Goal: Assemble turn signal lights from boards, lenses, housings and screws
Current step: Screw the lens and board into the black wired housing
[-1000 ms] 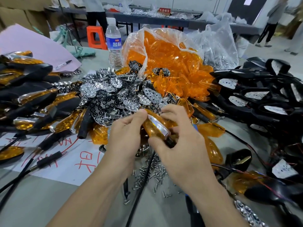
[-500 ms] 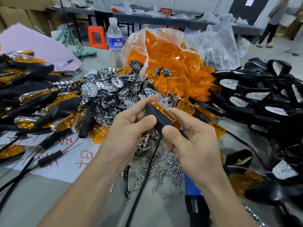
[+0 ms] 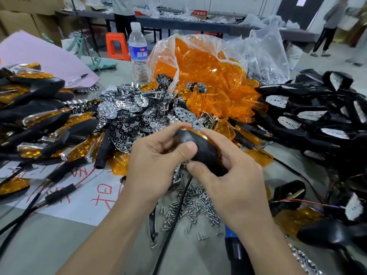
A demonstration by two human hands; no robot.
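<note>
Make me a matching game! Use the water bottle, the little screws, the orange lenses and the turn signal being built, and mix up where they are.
Things:
1. water bottle
2. screws
3. orange lenses
4. turn signal

Places:
A. spilling out of the clear plastic bag
B. gripped by the left hand and right hand
C. standing upright behind the silver parts pile
D. scattered loose on the grey table

Pairs: 1-C, 2-D, 3-A, 4-B
</note>
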